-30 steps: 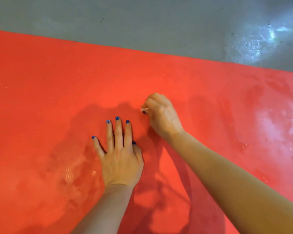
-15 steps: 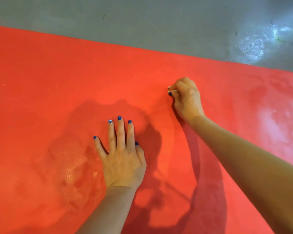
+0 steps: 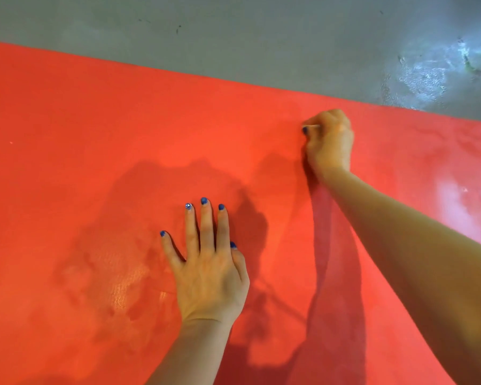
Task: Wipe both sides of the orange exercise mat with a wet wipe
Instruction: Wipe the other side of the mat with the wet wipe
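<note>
The orange exercise mat (image 3: 95, 134) lies flat and fills most of the view. My left hand (image 3: 208, 268) rests palm down on it near the middle, fingers straight. My right hand (image 3: 329, 140) is curled into a fist near the mat's far edge, pressing down on the mat. It grips a wet wipe (image 3: 311, 125), of which only a thin white sliver shows by the thumb; the rest is hidden under the fingers. Damp shiny patches show left of my left hand and at the right side of the mat.
Grey concrete floor (image 3: 233, 37) runs beyond the mat's far edge. A wet glossy patch (image 3: 428, 70) on the floor reflects light at the upper right.
My right hand with the wipe has slid away from my left hand, up and to the right towards the mat's far edge. My left hand has stayed flat in place.
</note>
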A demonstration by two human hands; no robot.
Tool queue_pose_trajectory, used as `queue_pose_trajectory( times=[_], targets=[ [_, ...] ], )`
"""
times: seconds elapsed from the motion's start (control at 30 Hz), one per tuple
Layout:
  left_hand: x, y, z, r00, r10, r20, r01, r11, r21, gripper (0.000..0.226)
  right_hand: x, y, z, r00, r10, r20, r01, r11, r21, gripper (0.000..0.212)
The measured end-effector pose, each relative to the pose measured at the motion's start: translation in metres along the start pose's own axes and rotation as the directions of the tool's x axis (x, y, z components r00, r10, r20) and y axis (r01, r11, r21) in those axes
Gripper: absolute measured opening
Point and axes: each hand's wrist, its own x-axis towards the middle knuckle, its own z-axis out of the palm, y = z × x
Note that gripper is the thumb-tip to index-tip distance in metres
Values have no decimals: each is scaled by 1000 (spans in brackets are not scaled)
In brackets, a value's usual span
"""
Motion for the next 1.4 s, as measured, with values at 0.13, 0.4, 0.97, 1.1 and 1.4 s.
queue_pose_trajectory(
  times=[0.13,0.4,0.97,1.1,1.4],
  targets=[
    [0,0,-1,1000,-5,15,5,1000,-3,65,3,-24,20,982,175,-65,-174,985,15,25],
    [-1,0,-2,1000,1,27,-1,1000,14,64,26,-47,35,912,-364,192,353,931,87,26],
    [0,1,1,1000,-3,12,3,1000,-1,64,47,49,-37,991,-82,107,94,990,-105,28],
    [0,2,2,1000,-6,7,6,1000,6,64,52,90,-68,963,264,-52,-269,948,-172,35],
    [-1,2,1,1000,-10,-22,10,1000,0,64,3,43,-34,954,-249,167,257,966,-28,19]
  ],
)
